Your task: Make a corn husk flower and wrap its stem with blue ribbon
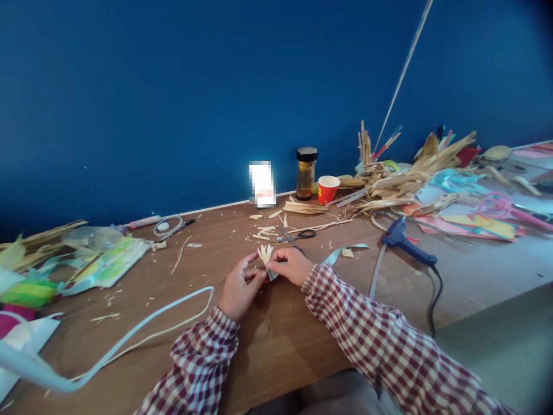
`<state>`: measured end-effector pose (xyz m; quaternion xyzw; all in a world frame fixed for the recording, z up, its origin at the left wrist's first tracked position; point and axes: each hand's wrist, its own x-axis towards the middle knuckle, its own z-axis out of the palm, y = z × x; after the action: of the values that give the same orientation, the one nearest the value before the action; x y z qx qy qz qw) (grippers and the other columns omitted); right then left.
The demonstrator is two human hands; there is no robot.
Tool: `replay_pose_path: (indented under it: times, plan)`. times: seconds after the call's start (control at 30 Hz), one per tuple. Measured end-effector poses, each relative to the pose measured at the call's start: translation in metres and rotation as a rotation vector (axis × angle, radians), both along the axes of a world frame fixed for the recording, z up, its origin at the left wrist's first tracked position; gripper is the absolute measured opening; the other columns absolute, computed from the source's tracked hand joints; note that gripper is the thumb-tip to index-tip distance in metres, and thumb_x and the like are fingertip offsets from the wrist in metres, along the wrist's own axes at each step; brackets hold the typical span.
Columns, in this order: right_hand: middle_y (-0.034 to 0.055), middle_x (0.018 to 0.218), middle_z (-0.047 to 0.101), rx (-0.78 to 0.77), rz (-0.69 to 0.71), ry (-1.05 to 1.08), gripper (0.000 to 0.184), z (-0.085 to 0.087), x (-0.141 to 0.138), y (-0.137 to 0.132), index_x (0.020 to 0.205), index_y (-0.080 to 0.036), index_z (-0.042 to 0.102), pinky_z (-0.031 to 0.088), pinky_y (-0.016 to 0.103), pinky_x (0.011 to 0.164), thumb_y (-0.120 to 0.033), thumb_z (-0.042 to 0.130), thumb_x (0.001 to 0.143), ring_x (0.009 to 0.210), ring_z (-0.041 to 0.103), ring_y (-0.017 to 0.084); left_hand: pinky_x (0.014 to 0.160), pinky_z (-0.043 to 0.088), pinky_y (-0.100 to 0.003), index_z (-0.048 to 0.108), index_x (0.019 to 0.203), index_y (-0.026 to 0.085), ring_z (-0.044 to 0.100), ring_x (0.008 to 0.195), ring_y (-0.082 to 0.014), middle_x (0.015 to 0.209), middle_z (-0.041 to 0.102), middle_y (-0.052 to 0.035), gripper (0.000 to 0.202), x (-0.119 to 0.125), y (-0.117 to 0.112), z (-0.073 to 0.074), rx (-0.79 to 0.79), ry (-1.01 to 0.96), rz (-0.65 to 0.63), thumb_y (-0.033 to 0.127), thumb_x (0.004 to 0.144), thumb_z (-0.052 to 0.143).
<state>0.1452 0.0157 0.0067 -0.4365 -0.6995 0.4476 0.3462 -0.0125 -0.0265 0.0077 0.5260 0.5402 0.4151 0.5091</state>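
A small pale flower made of dried husk petals (pixel 265 253) sits between my two hands over the brown table (pixel 276 340). My left hand (pixel 239 287) pinches its base from the left, fingers closed. My right hand (pixel 291 264) pinches it from the right, thumb and forefinger pressed together. Both sleeves are red-and-white check. A light blue ribbon strip (pixel 345 251) runs from under my right hand toward the right. Black-handled scissors (pixel 299 235) lie just beyond my hands.
A blue glue gun (pixel 405 242) with a black cord lies to the right. A red paper cup (pixel 327 188) and a dark-lidded jar (pixel 306 172) stand by the blue wall. Dried husks (pixel 401 178) and coloured papers pile at the back right. Packets (pixel 108 262) and a long pale strip (pixel 142 331) lie left.
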Motion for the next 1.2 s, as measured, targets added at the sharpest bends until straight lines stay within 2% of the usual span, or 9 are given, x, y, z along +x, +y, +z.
replay_pose_path:
  times: [0.1,0.17,0.23,0.57,0.83,0.97,1.07,1.2]
  plan:
    - [0.0005,0.062,0.059,-0.018,-0.075,0.021,0.021,0.0004,-0.0007,-0.0006,0.065,-0.012,0.061,0.04,0.021,0.06,-0.032,0.058,0.071,0.059,0.051,0.01,0.058,0.048,-0.025,0.054,0.104,0.014,0.062,0.063,-0.0148,0.077,0.068,-0.0051,0.045,0.0009,0.0007,-0.002,-0.055,-0.01,0.064,0.04,0.068,0.062]
    - [0.0007,0.062,0.06,-0.017,-0.115,0.027,0.021,0.0013,-0.0015,-0.0016,0.066,-0.012,0.062,0.04,0.021,0.059,-0.032,0.058,0.071,0.059,0.051,0.01,0.055,0.047,-0.024,0.061,0.086,0.014,0.061,0.058,-0.0138,0.071,0.067,-0.0044,0.033,0.0016,0.001,-0.0031,-0.033,0.058,0.062,0.042,0.068,0.06]
    - [0.0008,0.062,0.06,-0.013,-0.14,0.025,0.021,0.0022,-0.0022,-0.0027,0.066,-0.012,0.063,0.04,0.021,0.06,-0.033,0.058,0.071,0.059,0.052,0.011,0.053,0.046,-0.023,0.063,0.076,0.014,0.058,0.054,-0.0134,0.064,0.065,-0.0029,0.03,0.0021,0.001,-0.003,0.009,0.135,0.043,0.043,0.068,0.06]
    - [0.0019,0.064,0.063,-0.001,-0.157,0.004,0.02,0.0046,-0.0055,-0.0071,0.066,-0.014,0.065,0.041,0.023,0.062,-0.032,0.059,0.071,0.062,0.054,0.012,0.045,0.034,-0.02,0.06,0.058,0.015,0.048,0.045,-0.0112,0.048,0.056,0.0015,0.031,0.0052,0.0004,-0.0002,0.097,0.274,-0.016,0.044,0.07,0.057]
    - [0.0015,0.064,0.062,0.041,-0.121,0.034,0.02,0.0005,-0.0061,-0.0071,0.065,-0.014,0.064,0.042,0.023,0.064,-0.031,0.059,0.071,0.063,0.055,0.012,0.047,0.035,-0.021,0.06,0.059,0.015,0.049,0.048,-0.0113,0.051,0.057,0.0017,0.032,0.0054,-0.0003,-0.0043,0.159,0.346,-0.009,0.043,0.073,0.053]
    - [0.0013,0.064,0.062,0.031,-0.141,0.058,0.021,0.0021,-0.005,-0.0055,0.065,-0.013,0.064,0.041,0.023,0.064,-0.032,0.058,0.071,0.062,0.054,0.012,0.05,0.041,-0.022,0.062,0.063,0.015,0.054,0.052,-0.0129,0.057,0.061,-0.0015,0.033,0.0033,0.0005,-0.0022,0.062,0.224,-0.038,0.045,0.073,0.053]
    - [0.0015,0.063,0.061,-0.003,-0.185,0.082,0.022,0.0041,-0.0031,-0.004,0.065,-0.013,0.063,0.041,0.023,0.062,-0.034,0.058,0.07,0.061,0.053,0.011,0.053,0.045,-0.024,0.065,0.075,0.014,0.059,0.056,-0.0144,0.069,0.067,-0.0056,0.036,0.0002,0.0016,-0.002,-0.032,0.104,-0.009,0.047,0.074,0.051]
    - [-0.0001,0.058,0.057,-0.087,-0.211,0.141,0.024,0.0041,-0.0019,-0.0026,0.065,-0.013,0.062,0.04,0.022,0.055,-0.036,0.058,0.069,0.054,0.048,0.01,0.056,0.047,-0.025,0.064,0.088,0.016,0.06,0.058,-0.0142,0.074,0.068,-0.0051,0.035,-0.0018,0.002,-0.0048,-0.039,0.016,0.038,0.044,0.069,0.06]
